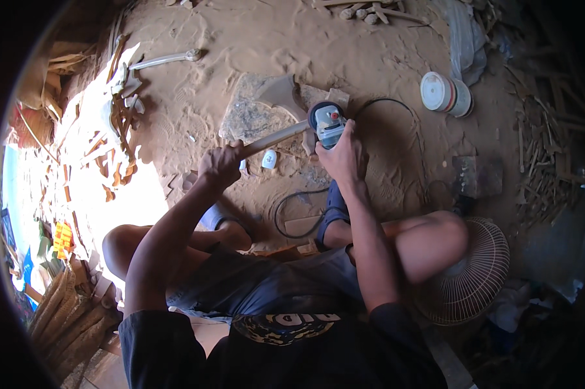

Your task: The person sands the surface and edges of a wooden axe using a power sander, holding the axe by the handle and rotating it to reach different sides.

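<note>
My left hand (221, 165) is closed round the near end of a long pale wooden piece (274, 140), which slants up to the right. An angle grinder (331, 133) with a dark round disc is gripped in my right hand (345, 155). The disc meets or overlaps the far end of the wooden piece; I cannot tell whether it touches. Beneath them a flat, worn slab (246, 104) lies on the sand, with a curved wooden piece (281, 94) on it. A small white object (269, 159) lies just below the wooden piece.
A dark cable (396, 102) curves across the sandy floor. A white bucket (438, 94) lies at the right, with a dark block (477, 176) below it. A fan (480, 272) stands by my right knee. Wood scraps (121, 117) are heaped at the left, thin sticks (539, 142) at the right.
</note>
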Demonstrator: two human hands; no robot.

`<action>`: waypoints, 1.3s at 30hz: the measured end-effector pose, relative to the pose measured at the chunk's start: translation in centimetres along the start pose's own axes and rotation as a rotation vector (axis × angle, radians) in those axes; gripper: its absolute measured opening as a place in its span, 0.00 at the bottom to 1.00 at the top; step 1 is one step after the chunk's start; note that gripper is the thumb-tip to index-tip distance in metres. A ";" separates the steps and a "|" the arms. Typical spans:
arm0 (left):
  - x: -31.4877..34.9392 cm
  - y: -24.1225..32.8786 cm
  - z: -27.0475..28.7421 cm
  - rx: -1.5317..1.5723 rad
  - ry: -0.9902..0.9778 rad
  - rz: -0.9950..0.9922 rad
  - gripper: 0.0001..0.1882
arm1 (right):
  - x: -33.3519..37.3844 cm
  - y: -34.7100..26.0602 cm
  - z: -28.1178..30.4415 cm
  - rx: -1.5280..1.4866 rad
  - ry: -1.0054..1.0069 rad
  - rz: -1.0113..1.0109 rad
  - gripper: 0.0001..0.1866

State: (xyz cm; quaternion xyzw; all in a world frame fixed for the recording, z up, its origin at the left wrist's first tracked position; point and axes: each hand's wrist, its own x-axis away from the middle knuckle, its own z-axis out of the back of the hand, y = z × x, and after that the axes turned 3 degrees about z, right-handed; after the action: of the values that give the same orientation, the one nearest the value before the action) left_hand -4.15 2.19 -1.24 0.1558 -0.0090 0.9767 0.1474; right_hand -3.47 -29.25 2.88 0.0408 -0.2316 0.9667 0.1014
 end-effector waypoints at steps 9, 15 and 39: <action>0.0 0.2 0.3 0.002 -0.074 0.030 0.16 | -0.8 0.4 0.7 -0.004 0.004 -0.040 0.50; -0.6 -1.5 0.3 0.170 -0.101 -0.140 0.18 | -1.4 0.9 1.5 -0.001 0.008 -0.099 0.51; -1.0 0.5 7.1 0.118 0.032 0.219 0.13 | 2.6 -4.1 1.9 -0.296 -0.034 0.186 0.49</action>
State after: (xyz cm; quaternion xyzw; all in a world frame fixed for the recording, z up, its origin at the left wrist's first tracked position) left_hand -1.27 0.99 5.20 0.1465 0.0340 0.9882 0.0308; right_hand -5.05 -26.13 6.69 0.0202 -0.3758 0.9264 0.0124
